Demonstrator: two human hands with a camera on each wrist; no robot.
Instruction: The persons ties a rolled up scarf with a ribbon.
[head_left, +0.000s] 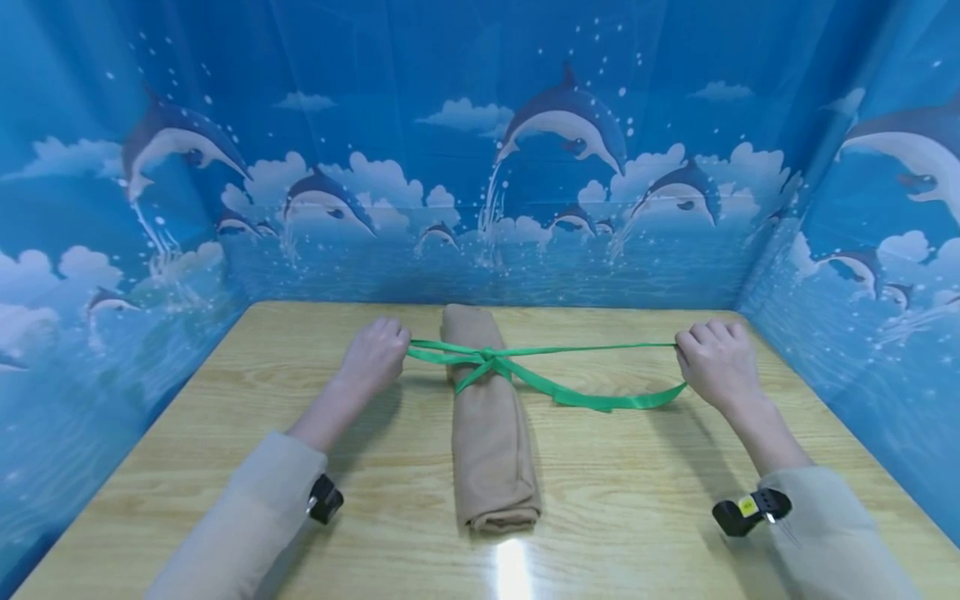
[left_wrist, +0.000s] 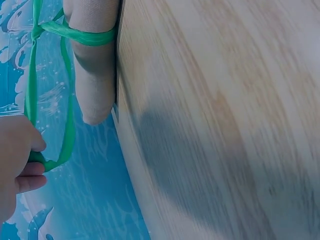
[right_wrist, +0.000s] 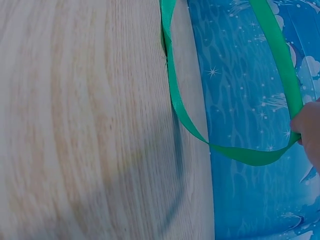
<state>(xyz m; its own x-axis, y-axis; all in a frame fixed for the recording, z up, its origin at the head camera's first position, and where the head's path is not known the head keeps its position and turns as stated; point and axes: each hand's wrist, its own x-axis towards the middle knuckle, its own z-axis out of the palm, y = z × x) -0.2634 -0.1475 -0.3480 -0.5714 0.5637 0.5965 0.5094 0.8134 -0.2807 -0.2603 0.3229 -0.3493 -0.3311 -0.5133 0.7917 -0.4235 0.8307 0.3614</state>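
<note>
A rolled brown cloth (head_left: 495, 450) lies lengthwise on the wooden table. Round its upper part goes a green ribbon (head_left: 555, 392), with a knot on top of the roll. To the left of the roll, my left hand (head_left: 377, 354) grips ribbon strands held above the table. My right hand (head_left: 716, 362), off to the right, pinches ribbon too; one strand runs taut to the knot while another sags in a curve. The left wrist view shows the ribbon (left_wrist: 67, 145) looping out of the curled left fingers. In the right wrist view, the right hand (right_wrist: 310, 132) is partly cut off by the frame edge.
The wooden table (head_left: 630, 483) ends at a blue curtain (head_left: 420, 92) printed with dolphins, which stands behind it and along both sides. Small black devices (head_left: 325, 498) are worn at both cuffs.
</note>
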